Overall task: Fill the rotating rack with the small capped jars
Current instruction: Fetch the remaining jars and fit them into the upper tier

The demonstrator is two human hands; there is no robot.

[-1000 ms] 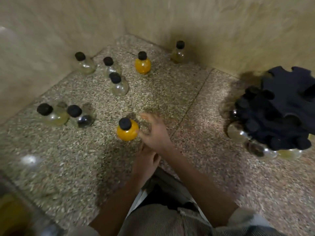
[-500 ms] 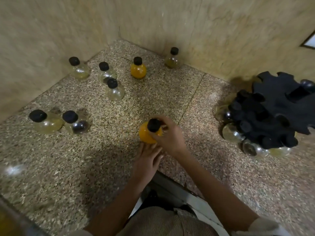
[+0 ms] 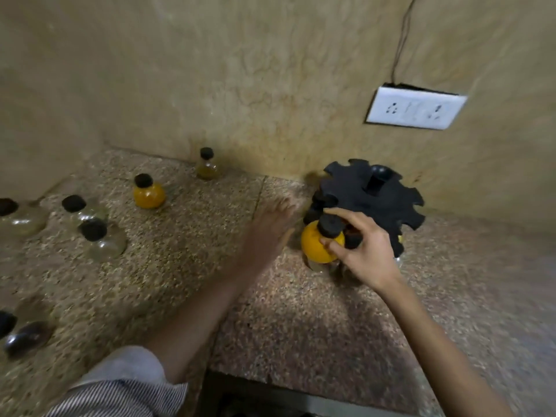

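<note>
My right hand [image 3: 365, 251] grips an orange jar [image 3: 317, 246] by its black cap, holding it against the left side of the black rotating rack [image 3: 388, 203], which stands by the back wall. Several capped jars hang in the rack's lower tier, mostly hidden behind the hand. My left hand [image 3: 267, 233] hovers blurred and empty, fingers spread, just left of the held jar. On the speckled counter [image 3: 301, 320] stand a second orange jar [image 3: 149, 194], an amber jar [image 3: 207, 167] at the wall, and several clear jars [image 3: 102, 239] at the left.
The counter ends in a corner formed by beige walls at the back and left. A white socket plate [image 3: 415, 108] with a thin cable sits on the wall above the rack. A dark-filled jar [image 3: 25, 338] lies at the left edge. The counter's front edge runs near my body.
My right hand has lifted the orange jar from mid-counter and carried it right to the rack. My left hand has risen off the counter and moved right too. The view has swung right.
</note>
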